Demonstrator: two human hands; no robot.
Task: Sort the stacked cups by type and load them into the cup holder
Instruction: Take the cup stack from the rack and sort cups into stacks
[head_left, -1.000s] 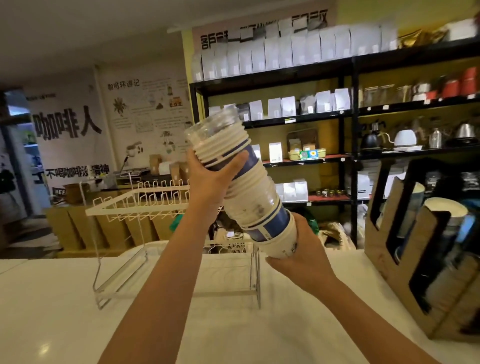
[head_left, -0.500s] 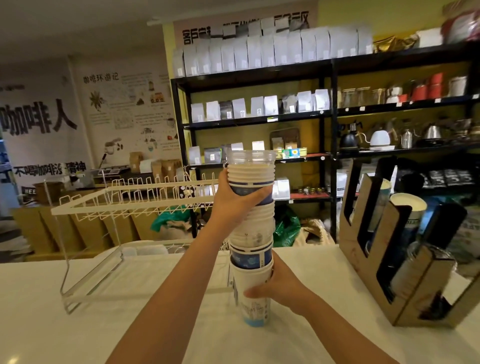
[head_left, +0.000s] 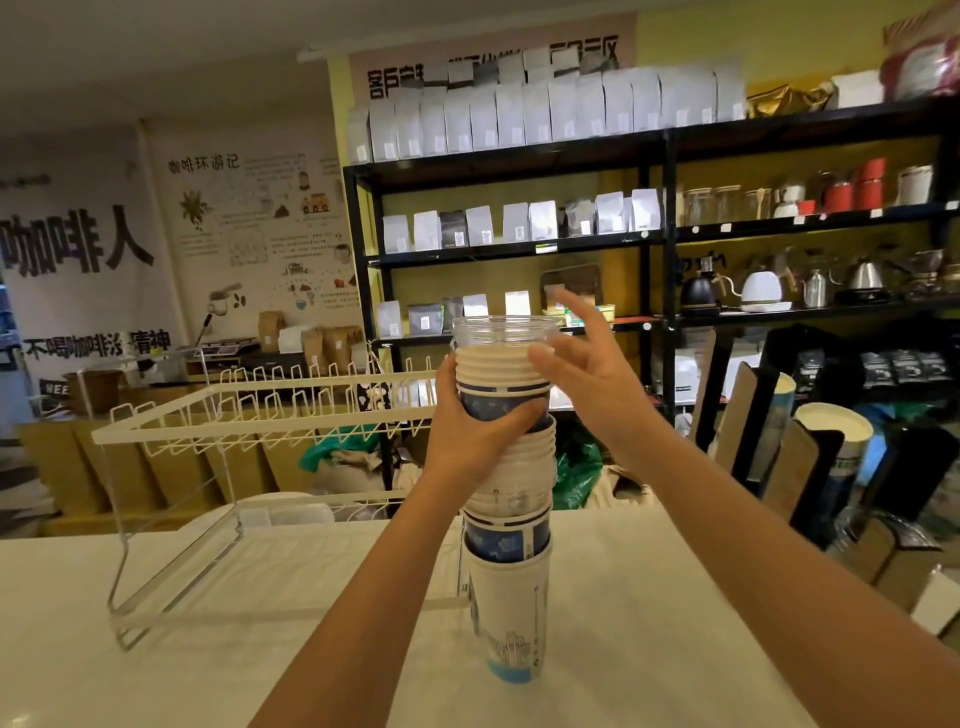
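A tall stack of mixed cups (head_left: 511, 592) stands upright on the white counter, white and blue paper cups nested together with a clear plastic cup (head_left: 501, 332) on top. My left hand (head_left: 470, 434) grips the stack around its upper blue band. My right hand (head_left: 587, 371) is raised beside the top of the stack, fingers spread, its thumb touching the rims just under the clear cup. The cardboard cup holder (head_left: 748, 441) stands at the right with several cups lying in its slots.
A white wire rack (head_left: 223, 415) stands on the counter (head_left: 260, 649) to the left of the stack. Black shelves (head_left: 660, 239) with bags, kettles and jars fill the wall behind. Brown paper bags sit at the back left.
The stack went from tilted in both hands to standing on the counter. My right hand left the stack's base and rose to its top with fingers spread.
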